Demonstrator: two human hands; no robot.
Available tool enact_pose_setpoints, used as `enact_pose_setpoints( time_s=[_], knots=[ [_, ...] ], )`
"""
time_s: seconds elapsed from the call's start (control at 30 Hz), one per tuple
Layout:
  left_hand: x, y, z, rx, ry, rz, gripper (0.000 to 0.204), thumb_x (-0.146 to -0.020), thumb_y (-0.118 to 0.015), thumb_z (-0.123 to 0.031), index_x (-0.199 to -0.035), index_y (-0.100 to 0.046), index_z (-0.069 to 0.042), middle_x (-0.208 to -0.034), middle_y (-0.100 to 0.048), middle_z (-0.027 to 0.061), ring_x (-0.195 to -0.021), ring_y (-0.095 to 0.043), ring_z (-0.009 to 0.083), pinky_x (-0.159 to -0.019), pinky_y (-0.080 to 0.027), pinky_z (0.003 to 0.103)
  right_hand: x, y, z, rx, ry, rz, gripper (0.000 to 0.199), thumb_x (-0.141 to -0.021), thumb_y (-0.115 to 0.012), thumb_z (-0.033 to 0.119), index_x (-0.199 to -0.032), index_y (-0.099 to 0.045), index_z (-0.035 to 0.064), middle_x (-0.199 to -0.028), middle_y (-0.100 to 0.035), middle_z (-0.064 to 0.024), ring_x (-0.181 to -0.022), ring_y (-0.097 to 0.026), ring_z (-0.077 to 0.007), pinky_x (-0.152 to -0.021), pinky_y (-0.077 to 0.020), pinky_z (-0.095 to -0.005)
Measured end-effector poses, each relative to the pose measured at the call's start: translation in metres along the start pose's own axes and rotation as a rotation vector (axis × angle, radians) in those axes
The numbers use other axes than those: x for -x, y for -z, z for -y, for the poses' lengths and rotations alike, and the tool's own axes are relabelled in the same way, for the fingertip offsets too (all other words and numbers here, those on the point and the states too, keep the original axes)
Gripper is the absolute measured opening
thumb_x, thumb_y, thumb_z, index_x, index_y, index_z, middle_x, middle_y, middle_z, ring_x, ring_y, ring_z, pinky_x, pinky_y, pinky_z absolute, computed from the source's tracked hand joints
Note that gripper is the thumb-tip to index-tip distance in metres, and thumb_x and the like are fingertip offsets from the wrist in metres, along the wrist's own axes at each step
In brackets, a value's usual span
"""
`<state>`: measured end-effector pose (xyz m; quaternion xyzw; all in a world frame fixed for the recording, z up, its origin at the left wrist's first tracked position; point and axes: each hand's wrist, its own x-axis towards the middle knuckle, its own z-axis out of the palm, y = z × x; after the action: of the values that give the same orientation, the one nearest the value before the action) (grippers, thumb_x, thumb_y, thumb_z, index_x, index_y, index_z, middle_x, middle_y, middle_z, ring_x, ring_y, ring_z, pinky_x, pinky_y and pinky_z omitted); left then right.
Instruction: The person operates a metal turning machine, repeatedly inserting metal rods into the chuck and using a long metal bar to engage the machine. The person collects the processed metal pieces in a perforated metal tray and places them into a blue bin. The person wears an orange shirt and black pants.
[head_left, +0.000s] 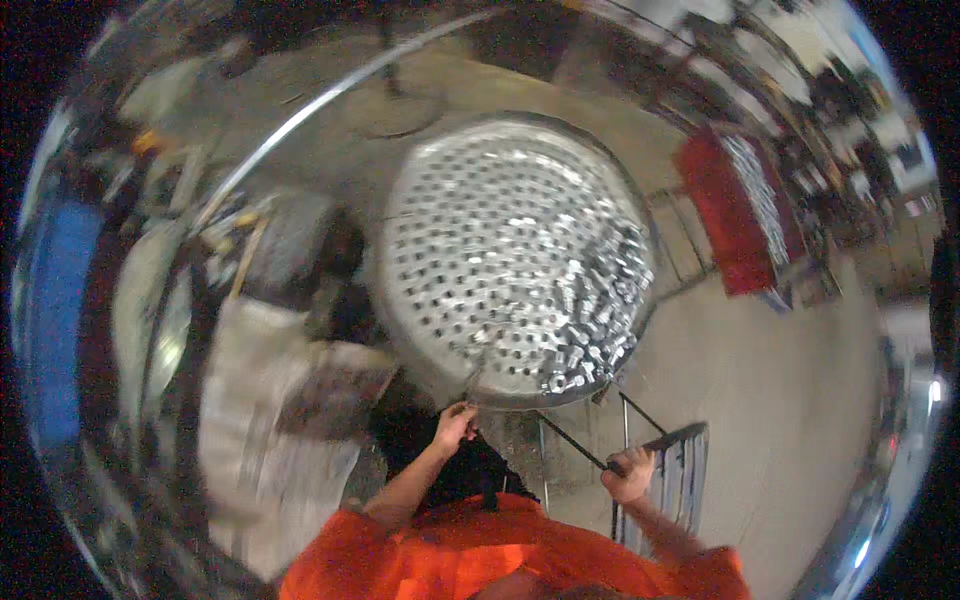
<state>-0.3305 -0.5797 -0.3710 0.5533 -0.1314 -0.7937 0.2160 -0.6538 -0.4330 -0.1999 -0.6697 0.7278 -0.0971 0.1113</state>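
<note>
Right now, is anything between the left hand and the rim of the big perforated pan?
Nothing visible. The left hand is already at the near rim of the perforated pan, fingers on its edge. The right hand grips a thin dark rod off to the side.

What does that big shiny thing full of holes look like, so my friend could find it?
Look at the middle of the concrete floor. Just above the left hand gripping its lower rim sits a big round metal dish, silver and domed. Unlike the red rack beside it, it is dotted all over with small holes.
</note>
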Motion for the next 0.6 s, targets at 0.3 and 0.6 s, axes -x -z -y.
enact_pose_setpoints(
  time_s=[0.3, 0.6],
  knots=[
    [0.212, -0.037, -0.121, -0.208, -0.339, 0.029, 0.025, -0.082, -0.057, -0.012, -0.103, -0.052, 0.000, -0.070, -0.057, 0.0087, -0.051, -0.054, 0.0155, -0.046, -0.044, 0.028, -0.003, -0.001, 0.013, 0.076, -0.079, 0.036, 0.019, -0.055, -0.066, 0.025, -0.069, -0.065, 0.0122, -0.074, -0.058, -0.0065, -0.078, -0.054, -0.0273, -0.076, -0.0348, -0.0421],
    [0.441, -0.037, -0.315, -0.236, -0.789, -0.052, 0.030, -0.089, -0.053, -0.020, -0.110, -0.049, 0.001, -0.073, -0.061, 0.0116, -0.051, -0.058, 0.0177, -0.057, -0.050, 0.029, -0.017, -0.093, -0.067, -0.143, 0.042, 0.379, 0.014, -0.068, -0.063, 0.022, -0.068, -0.064, 0.0086, -0.065, -0.061, -0.0084, -0.059, -0.059, -0.0234, -0.053, -0.0476, -0.0388]
  ],
)
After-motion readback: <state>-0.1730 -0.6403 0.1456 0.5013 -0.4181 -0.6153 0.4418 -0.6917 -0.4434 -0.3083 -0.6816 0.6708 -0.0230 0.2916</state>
